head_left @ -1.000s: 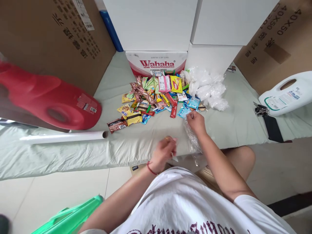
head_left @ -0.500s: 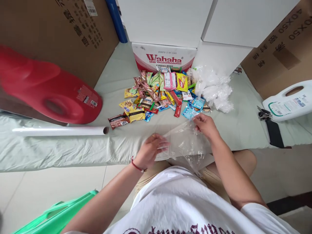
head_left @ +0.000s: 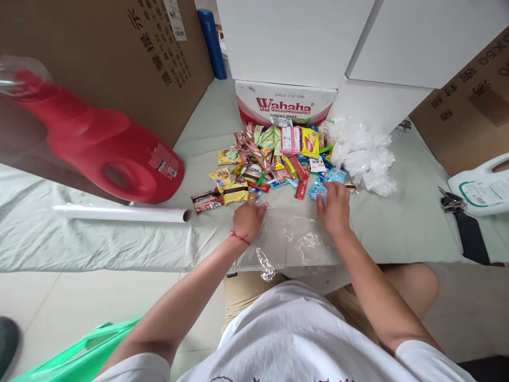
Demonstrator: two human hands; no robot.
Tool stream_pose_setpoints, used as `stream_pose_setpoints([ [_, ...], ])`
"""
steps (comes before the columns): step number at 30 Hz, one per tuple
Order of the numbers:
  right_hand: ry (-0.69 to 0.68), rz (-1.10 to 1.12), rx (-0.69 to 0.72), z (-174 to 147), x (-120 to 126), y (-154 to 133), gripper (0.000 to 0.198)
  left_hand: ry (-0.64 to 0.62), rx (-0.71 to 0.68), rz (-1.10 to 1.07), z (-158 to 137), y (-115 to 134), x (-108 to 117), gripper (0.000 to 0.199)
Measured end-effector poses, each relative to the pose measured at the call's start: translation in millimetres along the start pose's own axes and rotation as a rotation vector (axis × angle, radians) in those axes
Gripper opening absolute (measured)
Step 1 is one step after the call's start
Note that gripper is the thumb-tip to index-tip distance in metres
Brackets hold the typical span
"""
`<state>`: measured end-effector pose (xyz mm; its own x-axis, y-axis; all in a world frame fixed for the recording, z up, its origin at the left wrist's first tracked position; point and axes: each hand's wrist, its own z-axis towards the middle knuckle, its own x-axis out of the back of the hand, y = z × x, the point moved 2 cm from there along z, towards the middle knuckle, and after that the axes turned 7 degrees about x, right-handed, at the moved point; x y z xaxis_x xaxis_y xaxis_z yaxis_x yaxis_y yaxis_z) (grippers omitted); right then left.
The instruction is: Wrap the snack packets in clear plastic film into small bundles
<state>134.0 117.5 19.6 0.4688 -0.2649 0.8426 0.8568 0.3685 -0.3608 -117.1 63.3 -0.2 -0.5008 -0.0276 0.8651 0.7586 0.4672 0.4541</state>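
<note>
A clear plastic film bag lies spread on the cloth between my hands, its crinkled near end at the table's front edge. My left hand rests by the bag's far left corner, thumb apart from the fingers. Its fingertips reach the near side of a yellow snack packet and a blue packet. Over at the right, my right hand has thumb and fingers apart, its fingertips on or just over a light blue snack packet, which they partly cover. Several other wrapped snacks form a pile beyond.
Crumpled clear bags sit right of the pile, before a Wahaha carton. A red jug and a white roll lie left. Keys, a black flat object and a white jug lie right.
Both hands have let go of the clear bag, which now lies flatter on the cloth. My left hand has moved forward to the snack pile; my right hand has turned palm down over the blue packet.
</note>
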Motion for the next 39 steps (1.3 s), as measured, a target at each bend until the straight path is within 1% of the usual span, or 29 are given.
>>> stream_pose_setpoints([
  [1, 0.018, 0.014, 0.093, -5, 7, -11, 0.040, -0.007, 0.006, 0.015, 0, 2, -2, 0.039],
  [2, -0.021, 0.054, 0.207, -12, 12, -23, 0.038, -0.005, 0.011, 0.019, 1, 3, -3, 0.040],
  [3, -0.111, 0.109, 0.341, -20, 14, -37, 0.037, -0.001, 0.014, 0.015, 3, 3, -5, 0.040],
  [5, -0.364, 0.215, 0.610, -43, 9, -62, 0.035, 0.009, 0.019, -0.030, 8, 1, -6, 0.040],
  [6, -0.480, 0.247, 0.710, -55, 3, -71, 0.036, 0.026, 0.023, -0.066, 10, -1, -6, 0.039],
  [7, -0.567, 0.260, 0.767, -67, -4, -78, 0.038, 0.061, 0.023, -0.106, 11, -2, -3, 0.039],
  [8, -0.625, 0.256, 0.785, -77, -11, -83, 0.044, 0.121, 0.011, -0.143, 10, -4, 0, 0.039],
  [10, -0.687, 0.231, 0.762, -92, -23, -86, 0.054, 0.307, -0.058, -0.193, -2, -4, 12, 0.042],
  [11, -0.696, 0.221, 0.744, -97, -28, -86, 0.057, 0.403, -0.119, -0.205, -13, -3, 18, 0.042],
  [12, -0.697, 0.216, 0.730, -100, -31, -86, 0.057, 0.469, -0.201, -0.213, -26, 1, 23, 0.039],
  [13, -0.690, 0.215, 0.720, -101, -33, -86, 0.056, 0.487, -0.298, -0.219, -40, 6, 26, 0.034],
  [14, -0.677, 0.218, 0.704, -101, -34, -87, 0.055, 0.440, -0.408, -0.221, -52, 13, 26, 0.028],
  [16, -0.659, 0.227, 0.665, -99, -35, -88, 0.052, 0.217, -0.620, -0.187, -68, 27, 16, 0.025],
  [17, -0.661, 0.231, 0.649, -99, -34, -89, 0.051, 0.118, -0.664, -0.144, -69, 32, 8, 0.027],
  [18, -0.670, 0.234, 0.638, -98, -34, -89, 0.051, 0.056, -0.659, -0.087, -65, 36, -1, 0.029],
  [19, -0.682, 0.236, 0.632, -99, -32, -89, 0.052, 0.034, -0.614, -0.026, -57, 37, -10, 0.032],
  [21, -0.699, 0.248, 0.633, -105, -26, -86, 0.057, 0.046, -0.507, 0.072, -34, 36, -27, 0.038],
  [22, -0.700, 0.264, 0.633, -109, -22, -83, 0.058, 0.052, -0.491, 0.105, -23, 34, -34, 0.041],
  [24, -0.704, 0.346, 0.640, -118, -9, -73, 0.054, 0.064, -0.505, 0.144, -6, 32, -44, 0.045],
  [26, -0.699, 0.481, 0.588, -118, 5, -58, 0.041, 0.072, -0.543, 0.156, 1, 31, -50, 0.048],
  [27, -0.673, 0.536, 0.505, -111, 12, -49, 0.036, 0.071, -0.559, 0.156, 2, 32, -51, 0.048],
  [29, -0.547, 0.546, 0.243, -80, 22, -26, 0.031, 0.056, -0.585, 0.149, 2, 33, -53, 0.049],
  [30, -0.458, 0.490, 0.094, -56, 23, -15, 0.031, 0.047, -0.597, 0.144, 2, 34, -53, 0.049],
  [31, -0.370, 0.401, -0.015, -29, 22, -5, 0.031, 0.039, -0.605, 0.140, 2, 35, -53, 0.049],
  [32, -0.301, 0.300, -0.062, 1, 18, 3, 0.030, 0.032, -0.610, 0.137, 2, 36, -52, 0.049],
  [33, -0.260, 0.202, -0.076, 32, 11, 8, 0.028, 0.028, -0.614, 0.135, 3, 35, -52, 0.048],
  [35, -0.212, 0.028, -0.115, 93, -10, 15, 0.030, 0.023, -0.621, 0.134, 5, 34, -50, 0.047],
  [37, -0.218, -0.088, -0.197, 143, -33, 18, 0.042, 0.019, -0.630, 0.129, 7, 33, -49, 0.046],
  [39, -0.212, -0.143, -0.259, 178, -53, 18, 0.057, 0.014, -0.642, 0.117, 8, 31, -48, 0.045],
])
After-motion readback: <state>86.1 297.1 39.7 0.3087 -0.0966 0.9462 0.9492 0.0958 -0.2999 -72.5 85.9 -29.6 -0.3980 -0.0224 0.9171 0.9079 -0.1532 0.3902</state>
